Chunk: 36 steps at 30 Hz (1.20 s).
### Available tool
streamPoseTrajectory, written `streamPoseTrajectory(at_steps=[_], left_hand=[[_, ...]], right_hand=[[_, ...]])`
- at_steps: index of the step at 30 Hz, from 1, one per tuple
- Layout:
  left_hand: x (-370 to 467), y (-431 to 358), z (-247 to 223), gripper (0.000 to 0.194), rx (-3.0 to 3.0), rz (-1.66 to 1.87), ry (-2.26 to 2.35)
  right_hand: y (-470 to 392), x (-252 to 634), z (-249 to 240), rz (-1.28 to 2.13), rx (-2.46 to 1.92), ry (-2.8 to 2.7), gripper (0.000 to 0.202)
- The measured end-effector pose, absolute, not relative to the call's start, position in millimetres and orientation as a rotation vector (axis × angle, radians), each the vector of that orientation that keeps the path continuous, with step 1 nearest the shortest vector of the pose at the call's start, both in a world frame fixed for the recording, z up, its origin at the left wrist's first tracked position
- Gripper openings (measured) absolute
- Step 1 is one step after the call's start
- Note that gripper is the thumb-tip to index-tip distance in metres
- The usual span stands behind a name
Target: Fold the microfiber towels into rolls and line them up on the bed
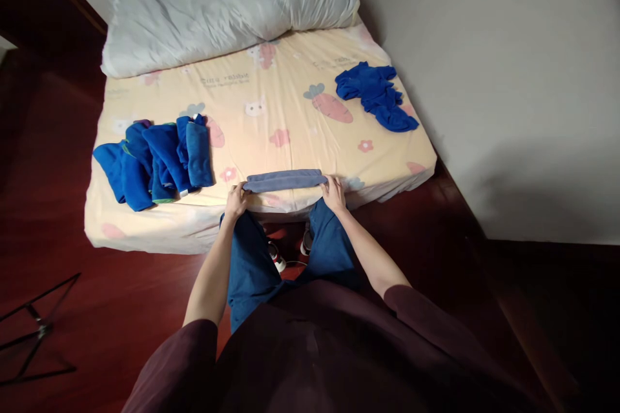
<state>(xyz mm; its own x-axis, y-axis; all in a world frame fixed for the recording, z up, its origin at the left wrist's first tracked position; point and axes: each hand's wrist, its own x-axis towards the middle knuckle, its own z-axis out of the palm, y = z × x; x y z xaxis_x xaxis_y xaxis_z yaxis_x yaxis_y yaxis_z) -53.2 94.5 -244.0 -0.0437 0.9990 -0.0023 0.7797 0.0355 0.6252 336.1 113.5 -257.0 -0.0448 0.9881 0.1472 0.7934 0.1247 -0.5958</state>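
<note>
A grey-blue towel (285, 181), folded into a long narrow strip, lies along the near edge of the bed. My left hand (236, 201) is closed on its left end, and my right hand (334, 194) grips the opposite end. Left of the towel, several blue cloths (159, 161) lie folded or rolled in an overlapping row. A crumpled blue cloth (372, 93) rests near the bed's right side, away from both hands.
The bed (285, 97) has a cream sheet printed with carrots, rabbits and flowers. A large pale quilt or pillow (227, 0) covers its far end. A grey wall (508, 77) stands at the right. Black stand legs (41, 329) are on the dark red floor at left.
</note>
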Motion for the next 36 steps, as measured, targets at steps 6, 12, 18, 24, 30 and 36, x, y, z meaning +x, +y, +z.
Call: streamPoseTrajectory(at_steps=[6,12,18,24,30,36], left_hand=[[-53,96,-249,0.046,1.693,0.623,1.998],[-53,96,-248,0.046,1.705,0.580,2.015],[-53,100,-252,0.048,1.695,0.448,2.067],[-49,93,-237,0.047,1.685,0.338,2.162],[-39,80,-228,0.049,2.039,0.602,1.926],[-21,56,-229,0.051,1.854,0.746,1.944]], right_hand=[[115,335,-259,0.576,-1.819,-1.842,0.041],[117,333,-262,0.603,-1.872,-1.792,0.039],[118,330,-263,0.577,-1.940,-1.813,0.037],[102,311,-238,0.308,-1.843,-1.998,0.046],[107,306,-242,0.468,-1.582,-2.248,0.060],[109,301,-247,0.537,-1.640,-2.219,0.062]])
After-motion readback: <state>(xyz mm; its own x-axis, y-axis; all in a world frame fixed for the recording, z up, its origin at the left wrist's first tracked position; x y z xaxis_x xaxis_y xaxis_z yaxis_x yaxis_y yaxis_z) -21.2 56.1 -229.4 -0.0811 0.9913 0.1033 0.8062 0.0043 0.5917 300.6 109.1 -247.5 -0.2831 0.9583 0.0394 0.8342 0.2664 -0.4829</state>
